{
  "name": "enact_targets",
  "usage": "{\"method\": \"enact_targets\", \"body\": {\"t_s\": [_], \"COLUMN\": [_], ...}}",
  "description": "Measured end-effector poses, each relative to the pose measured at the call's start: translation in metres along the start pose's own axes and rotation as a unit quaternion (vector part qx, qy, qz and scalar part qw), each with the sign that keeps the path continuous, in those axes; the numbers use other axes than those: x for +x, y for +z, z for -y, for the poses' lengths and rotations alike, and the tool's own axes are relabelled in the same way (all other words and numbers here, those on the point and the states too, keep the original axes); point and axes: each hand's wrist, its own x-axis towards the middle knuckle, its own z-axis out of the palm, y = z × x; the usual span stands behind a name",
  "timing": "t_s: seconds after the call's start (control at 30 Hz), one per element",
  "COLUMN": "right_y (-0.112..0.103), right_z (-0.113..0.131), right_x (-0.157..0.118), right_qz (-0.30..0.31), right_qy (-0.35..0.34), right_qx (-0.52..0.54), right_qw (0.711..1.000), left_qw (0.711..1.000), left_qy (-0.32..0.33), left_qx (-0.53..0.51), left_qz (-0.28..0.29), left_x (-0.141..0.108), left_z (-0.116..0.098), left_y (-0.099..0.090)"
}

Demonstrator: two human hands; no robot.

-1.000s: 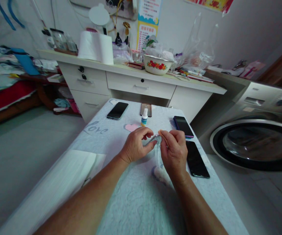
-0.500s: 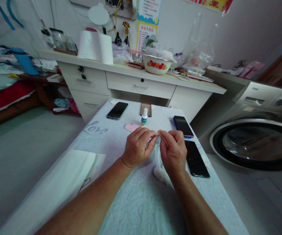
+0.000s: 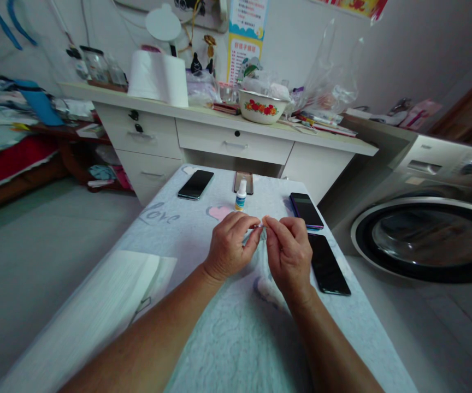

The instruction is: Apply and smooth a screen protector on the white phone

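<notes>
Above the middle of the cloth-covered table point(image 3: 236, 338), my left hand point(image 3: 228, 244) and my right hand point(image 3: 291, 252) meet fingertip to fingertip. Thumb and forefinger of the left are closed in a pinch on a small, thin, shiny thing point(image 3: 258, 226), too small to name. The right hand is closed too, its fingertips at the other end of that thing; what it grips is mostly hidden. Just beyond the hands a small white spray bottle point(image 3: 241, 197) with a blue and yellow label stands upright. A black phone point(image 3: 329, 267) lies right of my right hand.
Farther right lies another phone point(image 3: 306, 210), and one more phone point(image 3: 195, 184) is at the far left. A brownish phone case point(image 3: 244, 182) lies behind the bottle. White sheets point(image 3: 108, 289) cover the left edge. A desk point(image 3: 219, 134) and washing machine point(image 3: 428, 218) stand beyond.
Both hands stay in nearly the same place, with the fingertips shifted slightly. A little more of the small thing shows between them. The view has moved a touch.
</notes>
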Motion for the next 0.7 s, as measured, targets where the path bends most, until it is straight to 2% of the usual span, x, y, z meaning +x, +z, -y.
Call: {"method": "enact_targets", "body": {"t_s": [0.37,0.7], "right_y": [0.0014,0.0022], "right_z": [0.0004,-0.0013], "right_x": [-0.0011,-0.0027], "right_qz": [-0.02,-0.007], "right_qy": [-0.033,-0.035], "right_qx": [0.002,0.014], "right_qw": [0.999,0.999], "left_qw": [0.998,0.997], "left_qy": [0.057,0.067], "left_qx": [0.01,0.015], "left_qz": [-0.04,-0.036], "left_x": [0.0007,-0.0008], "left_z": [0.0003,0.0006], "left_y": [0.0032,0.0037]}}
